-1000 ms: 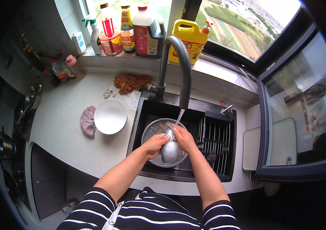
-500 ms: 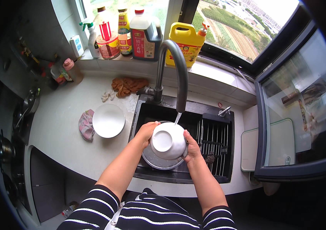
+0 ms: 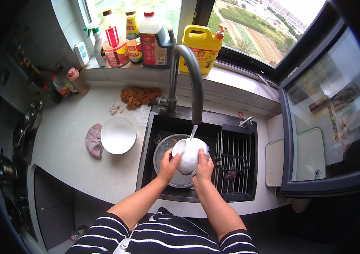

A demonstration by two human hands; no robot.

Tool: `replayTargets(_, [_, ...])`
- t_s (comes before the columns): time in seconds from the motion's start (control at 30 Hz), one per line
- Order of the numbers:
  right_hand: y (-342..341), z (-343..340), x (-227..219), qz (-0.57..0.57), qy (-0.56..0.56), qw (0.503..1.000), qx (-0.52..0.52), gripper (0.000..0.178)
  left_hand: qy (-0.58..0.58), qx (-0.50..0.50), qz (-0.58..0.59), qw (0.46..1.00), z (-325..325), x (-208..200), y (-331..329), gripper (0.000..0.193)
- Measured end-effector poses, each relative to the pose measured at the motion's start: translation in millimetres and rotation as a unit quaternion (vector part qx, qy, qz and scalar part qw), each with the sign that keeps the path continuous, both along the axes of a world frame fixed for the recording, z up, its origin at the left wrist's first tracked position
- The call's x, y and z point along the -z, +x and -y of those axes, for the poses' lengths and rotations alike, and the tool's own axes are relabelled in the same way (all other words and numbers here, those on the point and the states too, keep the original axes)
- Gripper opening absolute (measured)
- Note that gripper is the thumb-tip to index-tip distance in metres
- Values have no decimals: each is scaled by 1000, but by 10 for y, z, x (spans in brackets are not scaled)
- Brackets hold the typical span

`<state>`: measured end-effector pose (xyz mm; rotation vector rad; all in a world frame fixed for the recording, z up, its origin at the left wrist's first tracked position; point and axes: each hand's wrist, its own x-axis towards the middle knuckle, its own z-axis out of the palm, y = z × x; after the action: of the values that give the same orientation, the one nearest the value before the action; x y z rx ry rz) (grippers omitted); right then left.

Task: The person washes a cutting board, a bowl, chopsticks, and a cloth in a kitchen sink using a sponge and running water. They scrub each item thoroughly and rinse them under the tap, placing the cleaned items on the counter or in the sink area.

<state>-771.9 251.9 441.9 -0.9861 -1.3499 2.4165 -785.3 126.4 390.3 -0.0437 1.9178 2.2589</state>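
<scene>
A white bowl (image 3: 191, 159) is held tilted on its side over the sink, its round foot facing left. My left hand (image 3: 168, 167) is closed on the foot side, the thumb against the bowl. On the opposite side my right hand (image 3: 203, 168) grips the bowl; a bit of something greyish shows by its fingers, too small to name. From the curved tap (image 3: 197, 91) a stream of water (image 3: 194, 131) falls onto the bowl's upper side. Below the bowl, a round grey metal basin (image 3: 158, 153) sits in the black sink (image 3: 146, 177).
Left of the sink, a larger white bowl (image 3: 118, 135) stands beside a pink-grey cloth (image 3: 94, 142). A brown cloth (image 3: 139, 97) lies behind. A wire rack (image 3: 236, 163) fills the sink's right side. Bottles and a yellow jug (image 3: 200, 53) line the sill. An open window sash (image 3: 288, 148) juts in at right.
The bowl has turned so that its foot now faces left instead of up toward me. My hands have come closer together, and more of the basin shows.
</scene>
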Motion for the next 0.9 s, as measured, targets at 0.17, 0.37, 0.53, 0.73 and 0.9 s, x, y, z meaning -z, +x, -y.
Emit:
replayTargets(0.17, [44, 67, -54, -53, 144, 987, -48, 30, -79, -5, 6, 997, -40, 42, -140, 63])
replayTargets(0.37, [180, 69, -194, -69, 486, 836, -245, 28, 101, 90, 345, 929, 28, -543, -382, 53])
replayTargets(0.53, [280, 154, -153, -81, 527, 741, -408, 31, 20, 82, 344, 935, 143, -624, -229, 51])
replayTargets(0.73, [328, -282, 139, -200, 671, 452, -553, 45, 10, 183, 350, 919, 483, -430, -426, 40])
replayTargets(0.9, [244, -493, 344, -307, 750, 399, -428, 26, -16, 184, 334, 924, 460, -548, -462, 51])
